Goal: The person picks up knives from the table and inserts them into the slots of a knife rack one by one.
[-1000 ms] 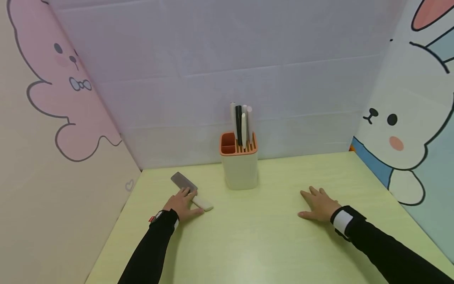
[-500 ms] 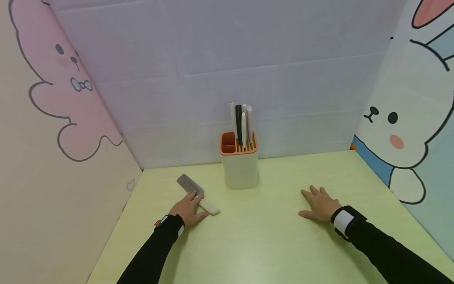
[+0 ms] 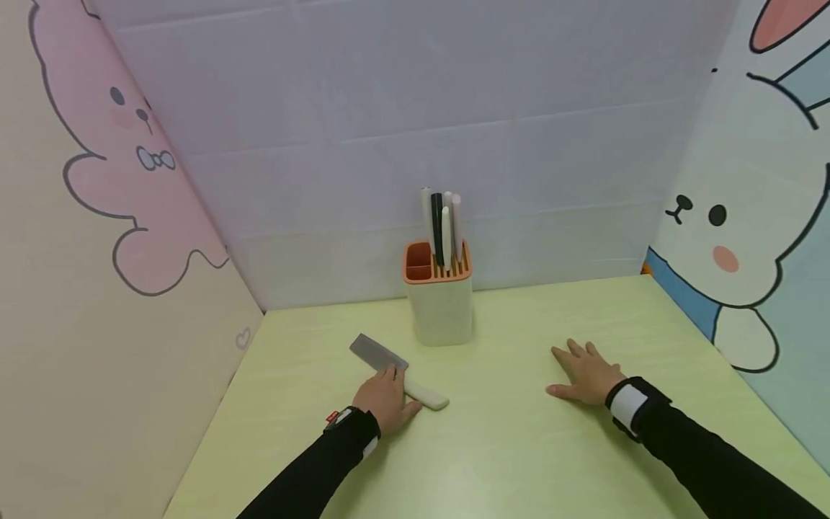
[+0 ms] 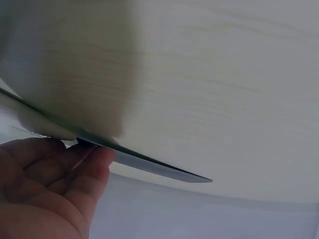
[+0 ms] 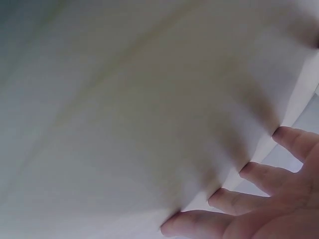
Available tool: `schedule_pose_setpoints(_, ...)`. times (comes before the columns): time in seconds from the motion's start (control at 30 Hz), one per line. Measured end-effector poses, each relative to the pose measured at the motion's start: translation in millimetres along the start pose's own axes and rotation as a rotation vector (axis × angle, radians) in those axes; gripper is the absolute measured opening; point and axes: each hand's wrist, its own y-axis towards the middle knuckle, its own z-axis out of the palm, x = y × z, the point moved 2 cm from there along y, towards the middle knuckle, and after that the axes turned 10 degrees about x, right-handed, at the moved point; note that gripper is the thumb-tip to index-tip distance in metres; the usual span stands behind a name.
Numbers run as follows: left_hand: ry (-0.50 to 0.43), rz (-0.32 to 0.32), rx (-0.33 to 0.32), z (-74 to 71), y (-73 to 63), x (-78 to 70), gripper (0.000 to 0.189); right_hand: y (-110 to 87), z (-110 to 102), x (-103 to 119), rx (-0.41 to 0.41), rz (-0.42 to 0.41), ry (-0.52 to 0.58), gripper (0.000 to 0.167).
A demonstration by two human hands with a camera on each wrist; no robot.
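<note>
A cleaver (image 3: 379,353) with a grey blade and white handle (image 3: 426,396) lies flat on the table, left of the middle in the head view. My left hand (image 3: 382,400) rests over the point where blade and handle meet. Its fingers lie fairly straight across it, with the thumb near the handle's close side. The left wrist view has the fingertips (image 4: 104,155) touching the cleaver (image 4: 159,169), seen edge-on. Farther right, my right hand (image 3: 586,376) lies spread on the table, holding nothing; its fingertips (image 5: 281,133) touch the surface in the right wrist view.
A cream knife block (image 3: 442,313) with an orange top stands at the back middle, several white and black handles rising from it. A pale wall (image 3: 324,202) closes the back of the yellow table (image 3: 493,447). Printed cartoon walls flank both sides.
My left hand and the cleaver have slid together to the right and a little closer to me along the table. The right hand has stayed in place.
</note>
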Motion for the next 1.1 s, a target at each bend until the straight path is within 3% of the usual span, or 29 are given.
schedule_pose_setpoints(0.13, 0.062, 0.016, -0.022, -7.8, 4.6, -29.3, 0.073, 0.1, -1, -1, 0.003, 0.0, -0.004, 0.099)
schedule_pose_setpoints(0.27, 0.106, 0.042, -0.065, -4.9, 14.4, -53.6, 0.069, -1.0, -1, -1, -0.003, -0.001, -0.005, 0.098)
schedule_pose_setpoints(0.47, 0.066, 0.073, -0.094, -3.6, 28.5, -85.1, 0.06, -0.1, 0, -1, -0.003, 0.002, 0.0, 0.097)
schedule_pose_setpoints(0.7, 0.061, 0.072, -0.114, -10.0, 35.0, -115.6, 0.05, 0.5, 2, 0, 0.001, 0.0, 0.003, 0.098)
schedule_pose_setpoints(0.9, 0.051, 0.054, -0.137, -11.7, 37.5, -130.6, 0.042, 1.0, 2, 1, 0.002, -0.001, -0.007, 0.099)
schedule_pose_setpoints(1.1, -0.01, 0.084, -0.124, -11.3, 35.9, -126.7, 0.037, -1.0, -2, 1, 0.016, 0.005, -0.002, 0.098)
